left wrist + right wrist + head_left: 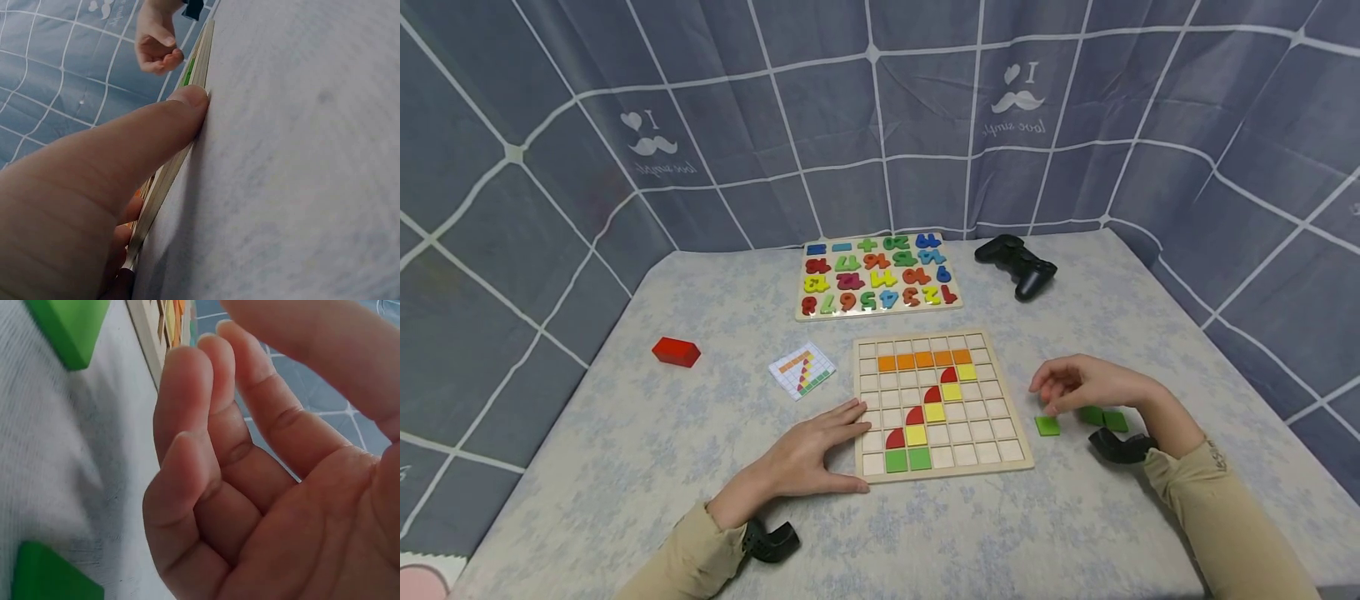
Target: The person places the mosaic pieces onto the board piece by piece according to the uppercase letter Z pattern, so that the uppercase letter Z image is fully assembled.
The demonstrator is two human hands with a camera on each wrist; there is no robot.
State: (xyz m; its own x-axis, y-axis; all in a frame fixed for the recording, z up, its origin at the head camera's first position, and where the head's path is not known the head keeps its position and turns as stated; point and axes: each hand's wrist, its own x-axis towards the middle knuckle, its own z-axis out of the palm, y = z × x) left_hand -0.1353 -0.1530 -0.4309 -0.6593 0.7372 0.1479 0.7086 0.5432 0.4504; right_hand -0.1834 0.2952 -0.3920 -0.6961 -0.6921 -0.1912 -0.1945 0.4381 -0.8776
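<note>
My left hand (808,450) rests at the left edge of a wooden grid board (977,479), fingertips on the rim and thumb (156,134) against the near side. Orange squares (924,360), yellow squares (933,412), red quarter-round pieces (913,416) and two green squares (919,458) sit in the grid. To the right of the board my right hand (1093,385) hovers over the table, fingers loosely bent and nothing between them. Just below its fingertips lies a loose green square tile (1047,427); more green tiles (1115,422) lie under the palm, partly hidden.
A pattern card (802,370) lies left of the board, and a red block (676,352) farther left. Behind stand a number puzzle board (880,312) and a black game controller (1017,265). A checked curtain (820,100) encloses the back and sides of the table.
</note>
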